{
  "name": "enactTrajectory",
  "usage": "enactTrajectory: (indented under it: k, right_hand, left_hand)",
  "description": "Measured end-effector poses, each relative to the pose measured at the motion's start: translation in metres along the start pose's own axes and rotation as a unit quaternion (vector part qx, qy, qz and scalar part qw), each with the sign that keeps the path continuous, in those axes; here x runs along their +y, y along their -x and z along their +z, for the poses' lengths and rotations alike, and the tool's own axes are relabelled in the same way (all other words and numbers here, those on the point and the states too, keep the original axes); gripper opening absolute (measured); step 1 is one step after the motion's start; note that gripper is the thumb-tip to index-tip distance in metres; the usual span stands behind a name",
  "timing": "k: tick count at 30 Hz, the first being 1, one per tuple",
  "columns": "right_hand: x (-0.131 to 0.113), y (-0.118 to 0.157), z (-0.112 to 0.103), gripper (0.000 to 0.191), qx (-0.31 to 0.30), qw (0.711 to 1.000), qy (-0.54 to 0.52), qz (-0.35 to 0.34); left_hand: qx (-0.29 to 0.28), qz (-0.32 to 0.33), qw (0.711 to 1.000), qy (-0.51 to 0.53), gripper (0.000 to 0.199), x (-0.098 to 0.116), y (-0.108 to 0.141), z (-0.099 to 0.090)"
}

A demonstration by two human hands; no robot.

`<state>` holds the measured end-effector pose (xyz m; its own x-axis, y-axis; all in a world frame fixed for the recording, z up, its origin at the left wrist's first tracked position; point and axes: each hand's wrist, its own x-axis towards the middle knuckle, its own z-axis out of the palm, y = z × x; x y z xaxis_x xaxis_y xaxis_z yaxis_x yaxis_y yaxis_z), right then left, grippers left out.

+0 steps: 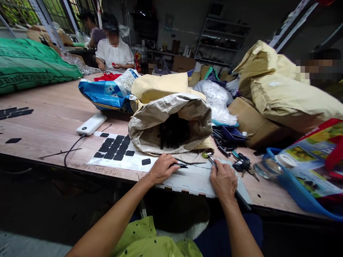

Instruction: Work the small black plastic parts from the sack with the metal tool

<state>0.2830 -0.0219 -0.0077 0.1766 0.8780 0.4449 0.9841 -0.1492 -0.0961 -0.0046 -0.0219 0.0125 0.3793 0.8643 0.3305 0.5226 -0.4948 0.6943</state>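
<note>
My right hand [224,180] is closed round a small hammer [210,157] with a yellowish-green tip, a metal neck and a dark handle that sticks out below the palm. My left hand [163,168] pinches thin black pieces [180,165], whose kind I cannot make out, just over a pale grey board [187,182] at the table's front edge. Behind both hands lies an open beige sack [142,121], its mouth facing me and dark black items [174,132] inside. Left of my left hand is a white sheet [99,162] bearing rows of black rounded squares [115,146].
A white power bank [91,124] with a cable lies at left. On the right are black pieces [222,142], keys [252,172], a clear jar [270,167] and a blue basket [297,192]. Stuffed sacks [294,94] rise behind. A co-worker [115,53] sits across the table.
</note>
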Motion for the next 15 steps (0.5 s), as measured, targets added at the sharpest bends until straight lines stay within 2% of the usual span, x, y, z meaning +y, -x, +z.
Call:
enactTrajectory:
  k: [1, 3, 5, 7, 8, 9, 11, 13, 15]
  right_hand:
    - [0.0, 0.0, -0.001, 0.034, -0.001, 1.0, -0.001, -0.003]
    - [0.001, 0.001, -0.002, 0.034, 0.001, 1.0, 0.0, -0.007]
    - [0.001, 0.001, -0.002, 0.034, 0.004, 1.0, 0.002, -0.007]
    - [0.001, 0.001, -0.002, 0.034, 0.005, 1.0, 0.004, -0.002]
    - [0.001, 0.001, -0.002, 0.034, 0.005, 1.0, 0.005, 0.0]
    - [0.0, 0.001, -0.001, 0.033, 0.004, 1.0, 0.005, 0.002]
    - [0.0, 0.001, -0.001, 0.033, 0.002, 1.0, 0.005, 0.004]
    - [0.0, 0.001, -0.001, 0.033, 0.002, 1.0, 0.005, 0.004]
    - [0.0, 0.001, -0.001, 0.033, 0.004, 1.0, 0.007, 0.004]
  left_hand:
    - [-0.007, 0.015, 0.999, 0.029, 0.026, 0.01, 0.005, 0.0]
    - [-0.073, 0.075, 0.991, 0.089, 0.028, 0.031, 0.021, 0.006]
    - [-0.184, 0.152, 0.964, 0.119, 0.029, 0.045, 0.043, 0.024]
    - [-0.273, 0.18, 0.938, 0.116, 0.032, 0.044, 0.065, 0.051]
    - [-0.3, 0.152, 0.935, 0.111, 0.034, 0.038, 0.075, 0.066]
    - [-0.32, 0.095, 0.936, 0.107, 0.035, 0.027, 0.083, 0.08]
    - [-0.342, -0.081, 0.932, 0.092, 0.039, 0.002, 0.096, 0.104]
    - [-0.324, -0.244, 0.912, 0.066, 0.044, -0.022, 0.104, 0.119]
    - [-0.289, -0.321, 0.901, 0.047, 0.047, -0.036, 0.109, 0.126]
